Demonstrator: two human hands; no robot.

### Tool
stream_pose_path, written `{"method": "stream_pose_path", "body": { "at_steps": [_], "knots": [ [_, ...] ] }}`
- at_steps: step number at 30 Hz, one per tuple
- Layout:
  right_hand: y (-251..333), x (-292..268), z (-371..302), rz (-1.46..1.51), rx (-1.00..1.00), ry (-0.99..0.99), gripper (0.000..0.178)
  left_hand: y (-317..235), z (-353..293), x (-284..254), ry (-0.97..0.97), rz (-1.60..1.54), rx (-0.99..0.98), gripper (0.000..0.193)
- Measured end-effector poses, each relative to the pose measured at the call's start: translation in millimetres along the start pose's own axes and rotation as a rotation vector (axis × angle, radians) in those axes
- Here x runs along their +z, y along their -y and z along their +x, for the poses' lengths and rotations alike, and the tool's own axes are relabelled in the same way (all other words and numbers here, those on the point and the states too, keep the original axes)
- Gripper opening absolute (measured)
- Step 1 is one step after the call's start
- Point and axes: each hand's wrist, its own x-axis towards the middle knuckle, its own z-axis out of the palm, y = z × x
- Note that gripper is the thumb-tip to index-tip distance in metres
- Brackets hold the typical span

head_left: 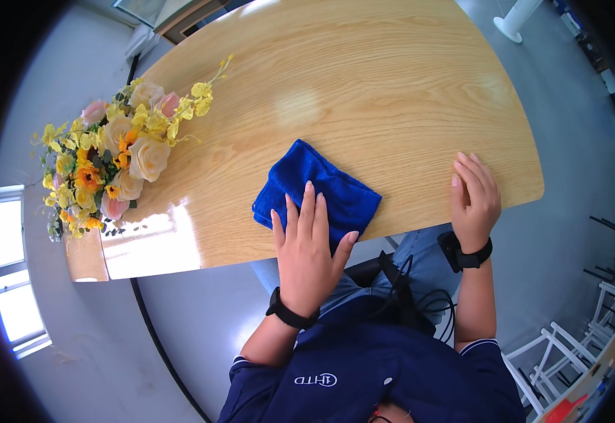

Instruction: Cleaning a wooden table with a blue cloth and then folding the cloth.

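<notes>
A folded blue cloth (307, 173) lies flat near the front edge of the wooden table (392, 92). My left hand (309, 247) rests palm down on its near part, fingers stretched out and spread, pressing on it without gripping. Over the table's right front edge is my right hand (475, 201), its fingers loosely curved and the thumb apart from them. Nothing shows in the right hand, and it is well away from the cloth. Black bands circle both wrists.
A bouquet of yellow, cream, pink and orange flowers (120, 155) stands at the table's left end. Black cables (434, 303) hang by my lap. White-framed stools (554, 352) are on the floor at the lower right, and a white post base (510, 28) stands beyond the table.
</notes>
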Motion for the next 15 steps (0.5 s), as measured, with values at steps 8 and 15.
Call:
{"method": "stream_pose_path", "body": {
  "at_steps": [8, 15],
  "knots": [
    [0.3, -3.2, 1.9, -0.012, 0.009, 0.047, 0.019, 10.5, 1.8, 4.4, -0.011, 0.067, 0.022, 0.043],
    [0.6, -1.7, 0.8, -0.003, 0.001, 0.053, 0.02, 28.9, 1.1, -10.3, 0.033, -0.032, 0.035, 0.042]
  ]
}}
